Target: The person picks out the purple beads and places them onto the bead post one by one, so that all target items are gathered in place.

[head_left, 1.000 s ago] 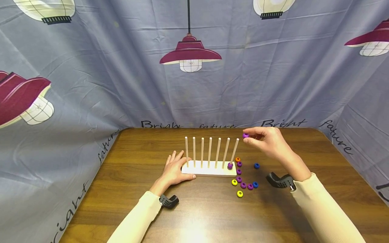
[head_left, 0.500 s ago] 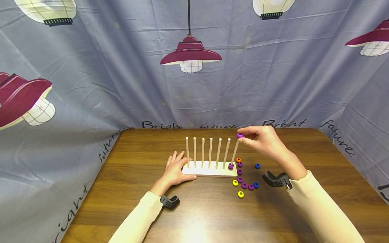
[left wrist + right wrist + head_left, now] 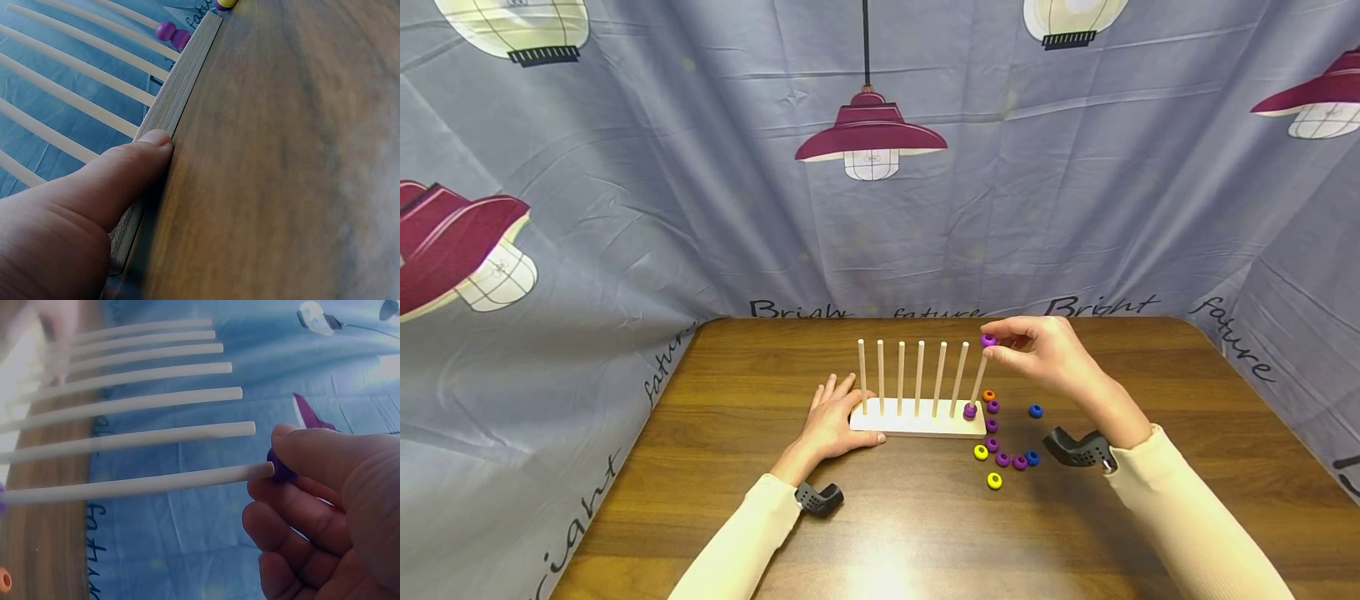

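Observation:
A pale wooden peg rack [image 3: 917, 427] with a row of upright pegs stands on the table. My left hand [image 3: 827, 421] holds its left end, thumb along the front edge and fingers behind; in the left wrist view the thumb [image 3: 119, 175] presses the base. Thumb and fingertips of my right hand [image 3: 1048, 354] pinch a purple bead [image 3: 988, 341] at the top of the rightmost peg [image 3: 978, 385]. Seen from the right wrist, that bead [image 3: 284, 470] is right at the peg's tip; whether it is threaded on, I cannot tell. Two purple beads [image 3: 970, 412] sit at this peg's foot.
Right of the rack lie loose beads: an orange one [image 3: 988, 395], several purple ones [image 3: 1002, 459], two yellow ones [image 3: 994, 480] and two blue ones [image 3: 1036, 411]. Behind the wooden table [image 3: 737, 358] hangs a printed curtain [image 3: 880, 242].
My right hand has carried the purple bead leftward to the tip of the rightmost peg, then slightly down. The left hand and the rack have stayed in place.

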`<control>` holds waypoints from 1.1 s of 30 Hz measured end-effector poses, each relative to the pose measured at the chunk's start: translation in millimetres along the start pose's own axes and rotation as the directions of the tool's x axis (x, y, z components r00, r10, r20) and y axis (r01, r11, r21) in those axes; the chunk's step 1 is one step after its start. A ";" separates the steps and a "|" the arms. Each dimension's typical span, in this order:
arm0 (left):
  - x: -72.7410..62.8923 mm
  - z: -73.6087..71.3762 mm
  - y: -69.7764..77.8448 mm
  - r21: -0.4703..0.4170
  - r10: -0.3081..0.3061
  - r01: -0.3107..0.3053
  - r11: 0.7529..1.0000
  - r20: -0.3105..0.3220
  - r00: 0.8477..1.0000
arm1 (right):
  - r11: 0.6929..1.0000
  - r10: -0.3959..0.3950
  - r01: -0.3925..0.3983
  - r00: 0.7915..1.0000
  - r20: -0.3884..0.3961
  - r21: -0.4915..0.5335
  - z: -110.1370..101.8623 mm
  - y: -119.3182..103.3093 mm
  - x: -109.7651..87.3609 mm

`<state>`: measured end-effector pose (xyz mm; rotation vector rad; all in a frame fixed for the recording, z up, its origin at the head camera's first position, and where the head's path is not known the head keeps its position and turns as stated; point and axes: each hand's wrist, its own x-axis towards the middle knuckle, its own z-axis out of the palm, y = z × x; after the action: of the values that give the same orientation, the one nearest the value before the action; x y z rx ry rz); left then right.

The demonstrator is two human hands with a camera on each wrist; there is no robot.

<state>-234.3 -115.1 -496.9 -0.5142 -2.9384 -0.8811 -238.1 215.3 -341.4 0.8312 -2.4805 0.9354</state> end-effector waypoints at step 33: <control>0.5 1.1 -1.1 -0.002 0.003 -0.003 1.000 0.003 1.000 | 0.998 0.061 -0.060 0.997 0.055 -0.020 4.8 7.2 -7.1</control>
<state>-235.0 -115.2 -498.4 -0.5205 -2.9385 -0.8830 -237.8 219.2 -351.9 0.7902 -2.5716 0.9201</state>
